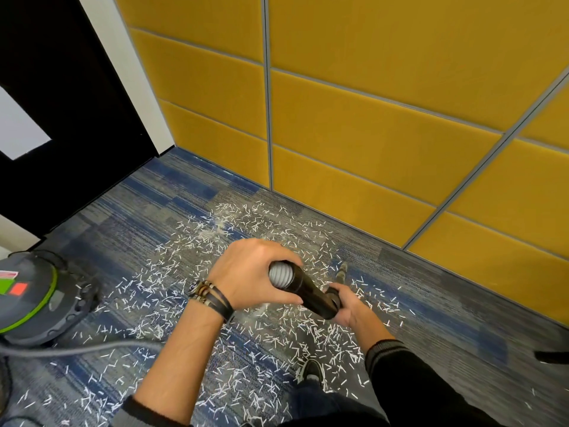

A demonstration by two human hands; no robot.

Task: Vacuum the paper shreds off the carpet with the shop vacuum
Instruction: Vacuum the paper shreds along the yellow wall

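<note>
White paper shreds [172, 263] lie scattered thickly over the blue-grey carpet [431, 285], from near the yellow wall back to my feet. My left hand [246, 272] grips the upper end of a black vacuum tube [311, 292], where the grey ribbed hose [279, 274] enters it. My right hand [349, 306] grips the tube's lower end. The tube points down and away; its tip [341, 269] shows just beyond my right hand, near the carpet. The shop vacuum [34, 297], grey with a green band, stands at the left.
A yellow padded wall [369, 134] runs along the far side. A black door [61, 103] stands at the back left. The grey hose [80, 349] trails across the carpet from the vacuum. My shoe [312, 369] stands among the shreds. A dark object [551, 356] pokes in at the right edge.
</note>
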